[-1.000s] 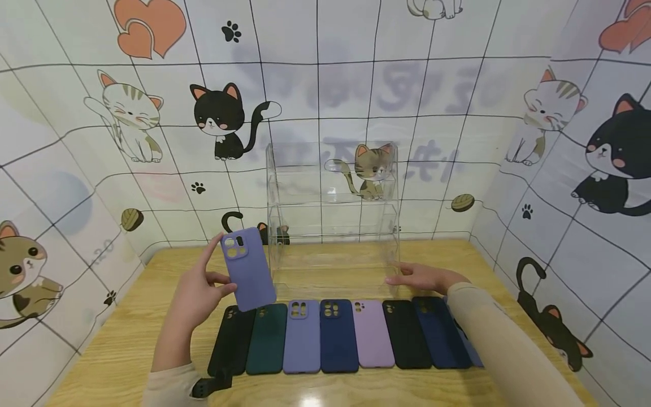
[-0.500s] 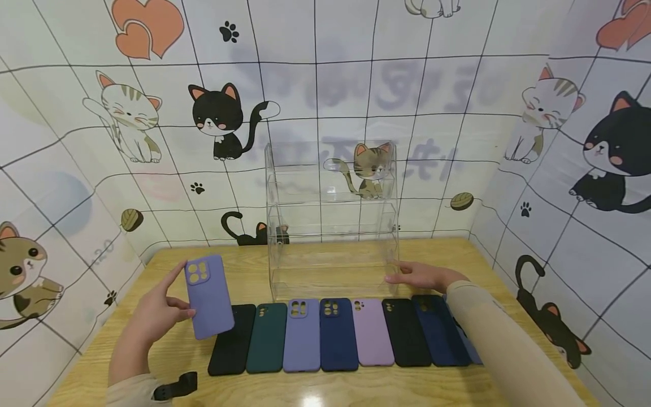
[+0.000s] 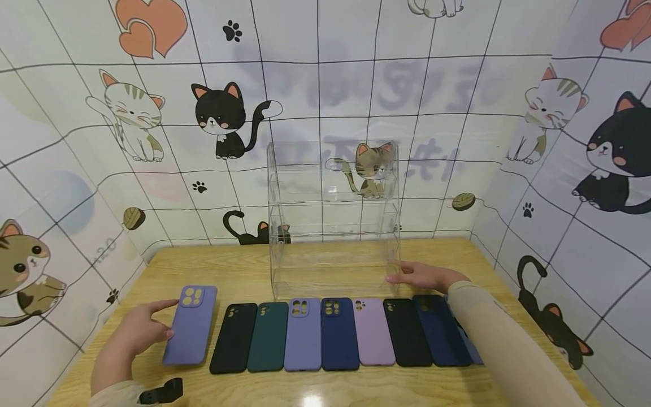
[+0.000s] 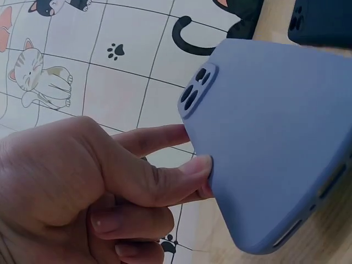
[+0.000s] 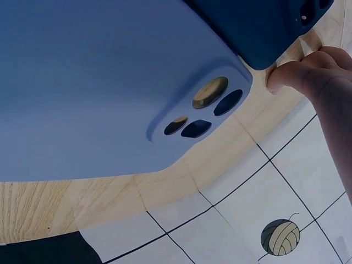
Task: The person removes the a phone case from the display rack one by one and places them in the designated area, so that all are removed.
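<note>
My left hand [image 3: 132, 330] pinches a lavender phone case [image 3: 192, 333] by its left edge, left of the row. In the left wrist view the thumb lies on the back of the case [image 4: 275, 126], with a finger extending behind the edge. My right hand [image 3: 427, 276] holds the lower right side of a clear acrylic tiered rack [image 3: 333, 260], thumb and index finger at its edge. Before the rack lies a row of phone cases: black [image 3: 234, 338], dark green [image 3: 268, 336], lavender [image 3: 303, 334], navy [image 3: 339, 334], pink-lilac [image 3: 374, 332], and more to the right.
A black case [image 3: 407, 332], a dark blue case [image 3: 441, 330] and a partly hidden blue-lavender case [image 5: 99, 93] end the row under my right forearm. The wooden table [image 3: 274, 390] meets a cat-print wall covering [image 3: 315, 102] behind and at both sides.
My left hand has carried the lavender case left and down, from in front of the rack's left side to beside the black case. The right hand has stayed at the rack.
</note>
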`<state>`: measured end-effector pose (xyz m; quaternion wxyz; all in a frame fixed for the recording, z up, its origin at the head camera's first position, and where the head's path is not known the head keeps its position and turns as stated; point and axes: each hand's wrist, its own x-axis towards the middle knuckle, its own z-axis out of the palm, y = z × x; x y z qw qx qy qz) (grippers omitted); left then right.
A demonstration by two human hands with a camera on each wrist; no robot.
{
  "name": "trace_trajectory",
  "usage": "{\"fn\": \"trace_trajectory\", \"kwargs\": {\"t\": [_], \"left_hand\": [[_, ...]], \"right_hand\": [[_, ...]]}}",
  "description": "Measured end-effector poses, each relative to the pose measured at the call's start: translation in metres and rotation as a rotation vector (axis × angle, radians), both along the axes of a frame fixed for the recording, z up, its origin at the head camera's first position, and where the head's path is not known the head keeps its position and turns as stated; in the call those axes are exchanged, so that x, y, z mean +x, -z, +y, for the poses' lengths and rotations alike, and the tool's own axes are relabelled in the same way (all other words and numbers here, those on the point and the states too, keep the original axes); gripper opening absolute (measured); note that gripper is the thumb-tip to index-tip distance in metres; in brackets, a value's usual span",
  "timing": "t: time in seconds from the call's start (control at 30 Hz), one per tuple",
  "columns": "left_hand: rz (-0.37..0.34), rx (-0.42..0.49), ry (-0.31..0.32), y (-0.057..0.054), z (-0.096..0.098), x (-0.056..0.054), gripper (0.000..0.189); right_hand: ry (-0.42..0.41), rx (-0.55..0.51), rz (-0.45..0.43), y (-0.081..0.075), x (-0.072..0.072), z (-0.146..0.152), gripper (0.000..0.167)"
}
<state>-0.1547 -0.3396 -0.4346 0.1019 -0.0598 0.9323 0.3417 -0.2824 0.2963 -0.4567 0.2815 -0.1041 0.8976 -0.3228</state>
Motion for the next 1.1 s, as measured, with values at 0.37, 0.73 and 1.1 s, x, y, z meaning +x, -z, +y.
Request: {"fn": "trace_trajectory", "kwargs": {"t": [0.37, 0.73, 1.1], "left_hand": [[-0.015, -0.101, 0.049, 0.017, -0.001, 0.000, 0.064], [-0.011, -0.072, 0.057, 0.021, 0.003, 0.006, 0.051], [-0.068, -0.004, 0.018, 0.029, 0.001, 0.015, 0.054]], "right_hand": [[0.002, 0.002, 0.014, 0.002, 0.001, -0.001, 0.099], [0.004, 0.006, 0.019, -0.001, 0.003, -0.003, 0.100], [0.011, -0.015, 0.000, 0.000, 0.004, -0.002, 0.098]]}}
